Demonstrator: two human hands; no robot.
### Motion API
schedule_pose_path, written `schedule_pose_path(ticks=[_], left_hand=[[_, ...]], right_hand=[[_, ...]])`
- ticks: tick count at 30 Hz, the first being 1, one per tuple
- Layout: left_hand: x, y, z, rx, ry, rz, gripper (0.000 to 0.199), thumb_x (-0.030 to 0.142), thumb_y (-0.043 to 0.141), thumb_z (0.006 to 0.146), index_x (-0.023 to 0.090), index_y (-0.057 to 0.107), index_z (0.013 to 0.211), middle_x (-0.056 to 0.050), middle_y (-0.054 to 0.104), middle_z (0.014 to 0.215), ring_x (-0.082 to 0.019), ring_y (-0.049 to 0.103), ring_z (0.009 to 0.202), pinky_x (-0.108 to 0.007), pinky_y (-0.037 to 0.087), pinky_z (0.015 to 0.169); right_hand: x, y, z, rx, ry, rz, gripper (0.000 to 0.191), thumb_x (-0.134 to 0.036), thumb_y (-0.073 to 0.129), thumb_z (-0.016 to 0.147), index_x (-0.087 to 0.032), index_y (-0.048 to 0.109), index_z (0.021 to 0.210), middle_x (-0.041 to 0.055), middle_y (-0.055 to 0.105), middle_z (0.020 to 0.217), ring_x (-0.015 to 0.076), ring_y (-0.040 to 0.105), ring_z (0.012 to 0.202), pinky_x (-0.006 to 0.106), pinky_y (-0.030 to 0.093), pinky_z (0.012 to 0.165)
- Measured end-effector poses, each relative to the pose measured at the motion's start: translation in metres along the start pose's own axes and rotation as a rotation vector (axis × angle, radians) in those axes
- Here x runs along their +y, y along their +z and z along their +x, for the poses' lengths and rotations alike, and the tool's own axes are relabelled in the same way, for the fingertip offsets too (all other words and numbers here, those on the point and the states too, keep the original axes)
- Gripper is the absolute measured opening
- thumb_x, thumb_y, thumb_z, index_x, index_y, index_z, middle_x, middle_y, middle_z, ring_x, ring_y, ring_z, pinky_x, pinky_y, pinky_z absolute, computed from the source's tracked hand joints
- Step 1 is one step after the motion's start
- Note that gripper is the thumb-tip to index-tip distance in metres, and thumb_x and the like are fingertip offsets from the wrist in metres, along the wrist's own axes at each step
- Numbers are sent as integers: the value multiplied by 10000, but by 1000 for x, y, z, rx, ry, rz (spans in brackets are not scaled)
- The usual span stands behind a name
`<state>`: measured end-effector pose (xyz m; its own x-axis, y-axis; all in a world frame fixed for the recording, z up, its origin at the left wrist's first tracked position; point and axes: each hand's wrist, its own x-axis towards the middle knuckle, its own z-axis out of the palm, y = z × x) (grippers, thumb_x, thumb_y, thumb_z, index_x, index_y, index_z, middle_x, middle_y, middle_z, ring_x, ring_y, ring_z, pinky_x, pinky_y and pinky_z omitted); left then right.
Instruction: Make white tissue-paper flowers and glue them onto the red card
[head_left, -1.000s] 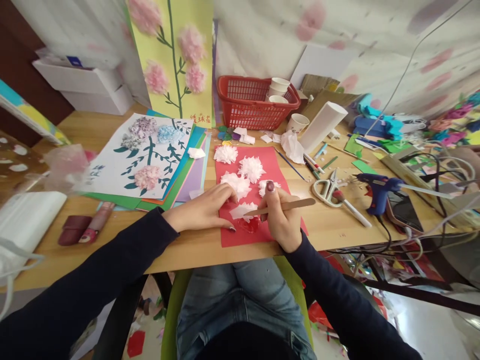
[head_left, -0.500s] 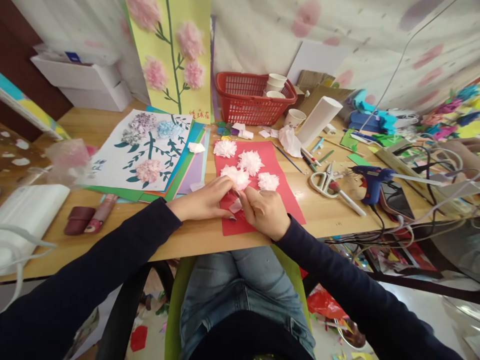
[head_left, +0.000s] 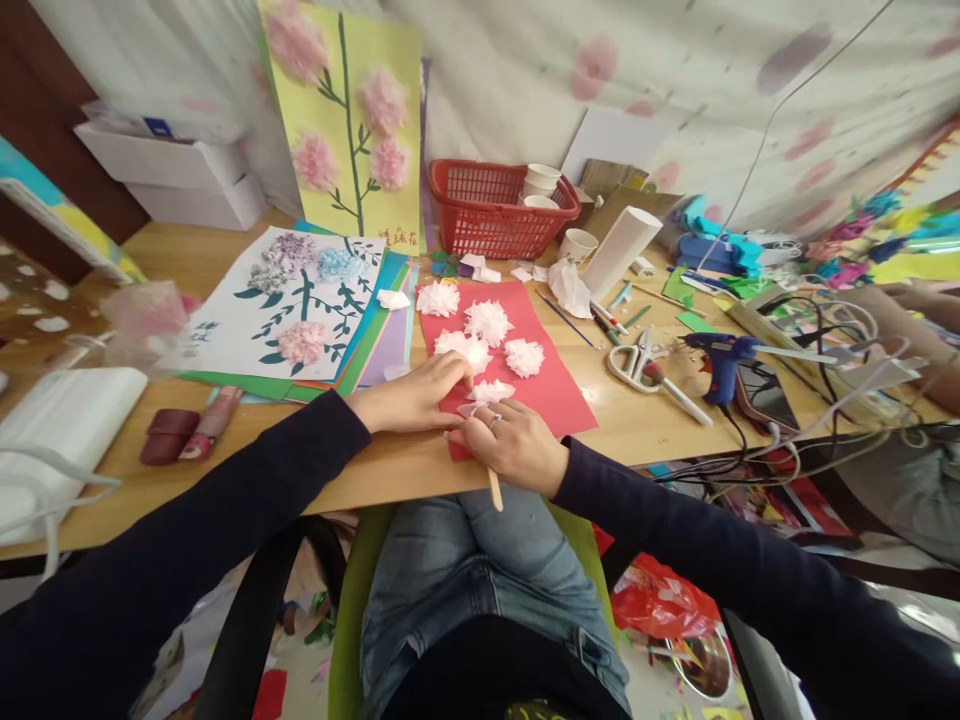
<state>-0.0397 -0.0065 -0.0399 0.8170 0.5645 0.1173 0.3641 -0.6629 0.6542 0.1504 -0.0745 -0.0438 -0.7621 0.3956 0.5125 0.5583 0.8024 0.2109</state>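
Note:
Several fluffy white paper flowers [head_left: 488,323] lie on a red sheet [head_left: 559,385] at the table's front edge. My right hand [head_left: 517,445] is closed around a wooden stick [head_left: 496,490], whose end sticks out below the fingers. My left hand [head_left: 420,392] rests at the sheet's left edge, just left of my right hand, with fingers bent near the flowers; whether it holds anything is hidden. A small white piece [head_left: 466,409] shows between the hands, and one flower [head_left: 491,391] lies just above my right fingers.
To the right lie white scissors [head_left: 637,362], a blue glue gun [head_left: 724,360] and cables. Behind stand a red basket [head_left: 499,225] and a paper roll [head_left: 622,250]. A flower picture [head_left: 225,330] lies left. Another person's arm [head_left: 892,330] is at far right.
My right hand has moved slightly down and turned palm down, and the wooden stick now shows below it. A flower is now visible above its fingers. The view has shifted a little rightward.

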Motion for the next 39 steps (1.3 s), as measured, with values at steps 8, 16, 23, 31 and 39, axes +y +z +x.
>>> schedule_pose_path(ticks=[8,16,23,31,39], left_hand=[[-1,0,-1,34,-26,-18,387,409,704,795,222,429,992,-71,520,1068,-261,520,1040,-412,454,909],[1,-1,-1,33,-19,0,380,418,705,809,218,448,1005,-73,526,1077,-253,523,1019,-420,467,906],[-1,0,-1,36,-16,-4,357,352,702,814,209,453,1026,-73,524,1094,-263,528,1047,-446,457,938],[-3,1,0,38,-21,-3,359,402,688,820,226,454,1026,-68,533,1106,-259,527,1061,-435,457,937],[-4,2,1,36,-5,-29,238,297,616,810,211,439,944,-40,519,947,-228,532,947,-395,474,872]], right_hand=[[35,4,13,135,951,644,538,-586,338,989,-220,443,609,-13,506,449,135,528,400,235,376,424],[39,-7,23,271,1083,897,602,-727,460,866,-204,485,570,-40,460,408,94,461,347,211,337,375],[26,0,27,64,915,876,582,-701,388,918,-214,469,610,-20,533,455,126,557,424,217,383,435],[33,-4,17,10,687,507,489,-448,321,1028,-211,449,620,-3,515,496,128,501,461,238,337,489],[9,3,11,-158,92,47,442,-270,280,1063,-174,523,706,32,555,555,153,453,491,298,293,526]])
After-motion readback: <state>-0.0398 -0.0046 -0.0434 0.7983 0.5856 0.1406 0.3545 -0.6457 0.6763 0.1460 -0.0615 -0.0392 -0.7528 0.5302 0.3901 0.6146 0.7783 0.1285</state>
